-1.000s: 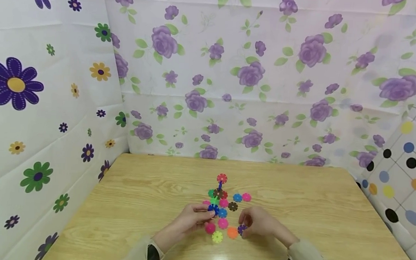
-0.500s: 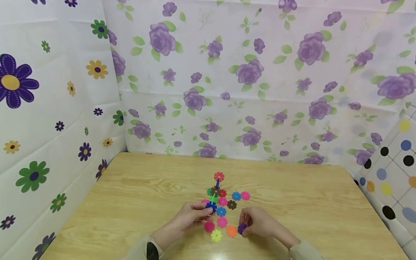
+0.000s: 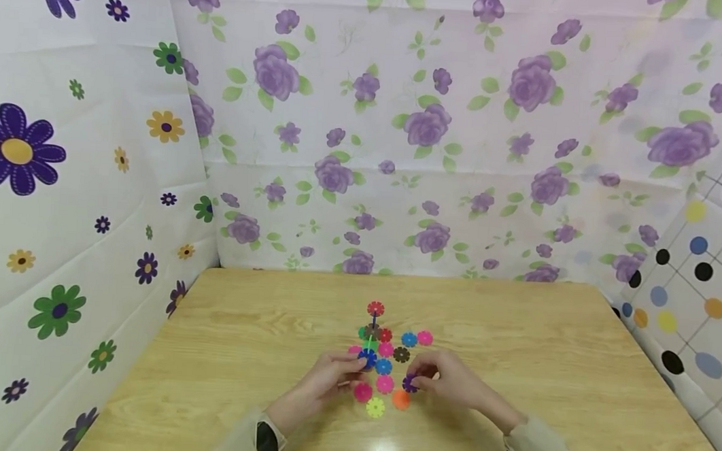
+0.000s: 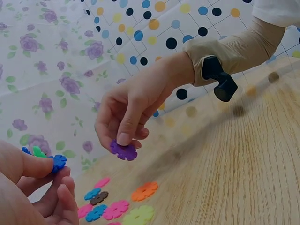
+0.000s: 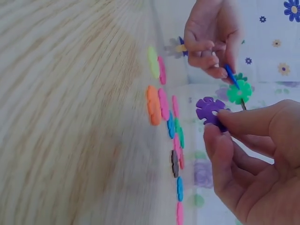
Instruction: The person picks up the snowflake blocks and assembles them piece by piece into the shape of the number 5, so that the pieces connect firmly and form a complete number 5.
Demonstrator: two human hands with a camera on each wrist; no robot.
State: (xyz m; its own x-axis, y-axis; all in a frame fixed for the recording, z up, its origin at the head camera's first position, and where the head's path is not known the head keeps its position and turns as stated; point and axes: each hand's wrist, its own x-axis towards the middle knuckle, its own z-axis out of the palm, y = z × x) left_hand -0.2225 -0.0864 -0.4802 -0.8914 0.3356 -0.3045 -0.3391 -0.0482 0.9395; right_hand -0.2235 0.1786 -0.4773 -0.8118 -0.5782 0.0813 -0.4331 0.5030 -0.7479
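Observation:
My left hand [image 3: 327, 382] pinches a blue notched snowflake disc [image 3: 367, 358], one of a joined chain of discs. Beyond it in the chain come a green disc [image 5: 240, 92], a brown disc [image 3: 372, 332] and, at the far end in the head view, a red disc [image 3: 376, 309]. Between thumb and fingers my right hand [image 3: 455, 384] holds a purple snowflake disc [image 4: 123, 150], raised above the tabletop. The purple disc and the chain are apart, and the right wrist view has the green disc just behind the purple one.
Loose discs lie flat on the wooden table [image 3: 258, 315]: an orange one [image 3: 401, 399], a yellow one [image 3: 375, 408], a dark brown one [image 3: 401, 354], and several pink and blue ones. Patterned cloth [image 3: 423, 208] hangs behind the table and along both sides.
My right hand has lifted the purple disc from beside the orange one and brought it left and forward, closer to the chain. My left hand keeps its grip on the blue disc.

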